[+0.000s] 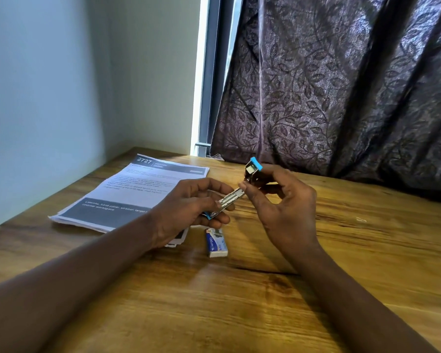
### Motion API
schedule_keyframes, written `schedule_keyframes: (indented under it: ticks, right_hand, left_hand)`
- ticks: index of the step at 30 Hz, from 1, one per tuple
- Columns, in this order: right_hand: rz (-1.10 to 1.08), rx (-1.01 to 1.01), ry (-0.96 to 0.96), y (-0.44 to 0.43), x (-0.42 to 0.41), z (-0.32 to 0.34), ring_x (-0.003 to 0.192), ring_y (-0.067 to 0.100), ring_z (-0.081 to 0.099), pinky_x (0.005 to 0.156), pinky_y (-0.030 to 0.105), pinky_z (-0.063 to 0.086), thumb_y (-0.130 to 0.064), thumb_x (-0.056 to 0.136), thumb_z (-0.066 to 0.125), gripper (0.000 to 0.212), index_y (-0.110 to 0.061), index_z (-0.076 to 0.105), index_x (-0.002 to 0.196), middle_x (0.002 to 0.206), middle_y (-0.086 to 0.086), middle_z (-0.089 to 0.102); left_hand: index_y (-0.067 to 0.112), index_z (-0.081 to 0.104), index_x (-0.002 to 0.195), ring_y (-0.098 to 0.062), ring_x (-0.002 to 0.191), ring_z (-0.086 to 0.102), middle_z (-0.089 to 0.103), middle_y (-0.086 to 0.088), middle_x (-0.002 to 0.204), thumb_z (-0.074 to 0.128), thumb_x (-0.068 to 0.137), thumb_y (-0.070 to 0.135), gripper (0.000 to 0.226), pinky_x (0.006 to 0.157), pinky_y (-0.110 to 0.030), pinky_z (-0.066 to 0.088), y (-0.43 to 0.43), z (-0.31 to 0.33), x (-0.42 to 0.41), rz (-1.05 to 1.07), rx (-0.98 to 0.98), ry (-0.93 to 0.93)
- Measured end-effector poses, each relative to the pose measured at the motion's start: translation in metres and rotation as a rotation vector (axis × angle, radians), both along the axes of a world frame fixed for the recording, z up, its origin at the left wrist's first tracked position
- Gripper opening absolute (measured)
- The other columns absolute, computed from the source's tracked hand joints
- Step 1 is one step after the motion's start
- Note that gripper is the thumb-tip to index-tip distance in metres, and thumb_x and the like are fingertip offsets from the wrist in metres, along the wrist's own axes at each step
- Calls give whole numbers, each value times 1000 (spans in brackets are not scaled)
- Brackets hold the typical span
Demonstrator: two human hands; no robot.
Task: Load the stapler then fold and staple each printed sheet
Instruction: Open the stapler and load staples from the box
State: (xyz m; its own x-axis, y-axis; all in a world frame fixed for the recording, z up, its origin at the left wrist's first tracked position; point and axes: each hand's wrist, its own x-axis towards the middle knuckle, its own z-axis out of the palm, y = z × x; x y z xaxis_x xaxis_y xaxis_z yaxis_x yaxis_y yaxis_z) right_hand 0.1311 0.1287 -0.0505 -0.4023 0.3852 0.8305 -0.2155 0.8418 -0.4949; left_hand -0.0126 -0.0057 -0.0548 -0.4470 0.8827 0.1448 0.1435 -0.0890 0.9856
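Observation:
A small blue and metal stapler is swung open above the wooden table. My right hand grips its upper body, with the blue head pointing up. My left hand holds the metal staple channel that sticks out toward it, fingers curled under and thumb on top. A small white and blue staple box lies flat on the table just below my hands. A stack of printed sheets lies flat at the left, partly hidden by my left hand.
A pale wall runs along the table's left edge. A dark leaf-patterned curtain hangs behind the far edge, beside a window frame. A tiny loose bit of metal lies on the bare wood at the right.

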Motion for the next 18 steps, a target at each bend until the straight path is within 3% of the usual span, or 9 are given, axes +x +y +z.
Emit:
schedule_keyframes:
  ticks: [5,10,14,18]
  right_hand:
    - [-47,147,37,3,0,0,89,13,68,74,29,58,-14,86,81,26,-9,75,111,98,-2,73]
    - [-34,150,53,4,0,-1,89,14,68,74,34,59,-10,85,82,27,-8,76,111,97,0,74]
    - [-43,206,51,4,0,-2,87,17,68,72,39,58,-10,85,81,26,-9,76,111,97,1,74]
    - [-37,277,22,6,-1,-2,88,22,68,71,44,57,-12,86,81,27,-8,76,113,100,3,75]
  left_hand:
    - [8,68,120,-31,89,73,76,-19,107,55,99,1,26,80,-41,59,-1,0,-1,-63,12,-40]
    - [6,69,119,-27,83,73,77,-17,104,65,90,30,39,71,-33,59,-1,0,0,-93,13,-20]
    - [3,69,118,-29,83,72,77,-19,101,62,97,28,33,67,-31,59,-1,0,0,-95,10,-3]
    - [1,71,111,-27,74,73,78,-16,92,66,92,31,36,66,-33,61,-2,2,3,-55,9,49]
